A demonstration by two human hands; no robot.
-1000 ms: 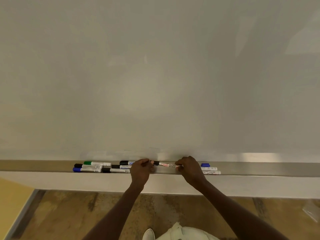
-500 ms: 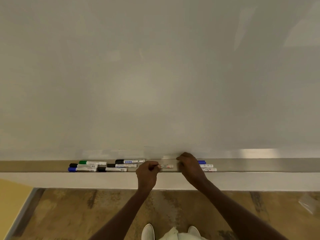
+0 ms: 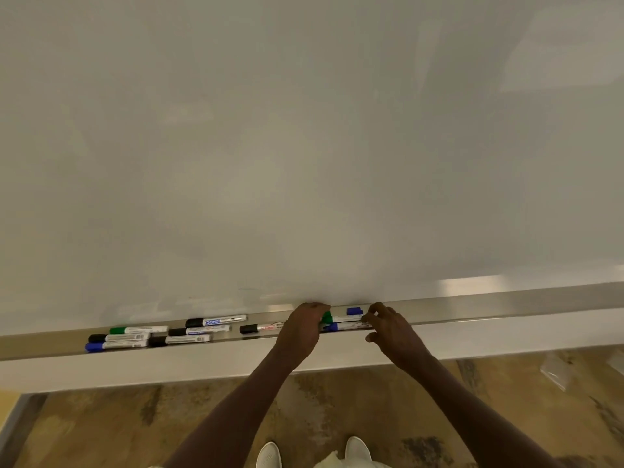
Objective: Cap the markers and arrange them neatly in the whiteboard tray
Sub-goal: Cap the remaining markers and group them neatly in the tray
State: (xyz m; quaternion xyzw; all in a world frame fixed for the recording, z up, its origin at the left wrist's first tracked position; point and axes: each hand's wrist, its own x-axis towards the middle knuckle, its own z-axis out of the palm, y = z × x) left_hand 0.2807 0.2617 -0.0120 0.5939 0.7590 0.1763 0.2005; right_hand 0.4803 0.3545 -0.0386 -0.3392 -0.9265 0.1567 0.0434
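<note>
The metal whiteboard tray (image 3: 506,304) runs across the view. My left hand (image 3: 299,329) curls its fingers round the cap end of a green-capped marker (image 3: 342,318). Just below that lies a blue marker (image 3: 346,326). My right hand (image 3: 388,327) touches the right ends of these two markers with spread, relaxed fingers. A loose blue cap (image 3: 354,311) sits behind them against the board. A black-capped marker with a red label (image 3: 260,328) lies free in the tray, left of my left hand.
Further left in the tray lie several capped markers: a black one with a blue label (image 3: 216,321), a green one (image 3: 138,330), a blue one (image 3: 114,345) and other black ones (image 3: 179,339). The whiteboard (image 3: 304,146) fills the view above. My shoes (image 3: 268,454) stand on the floor below.
My left hand has let go of the red-label marker, now lying in the tray, and moved right to the green marker. My right hand shifted right to the marker ends.
</note>
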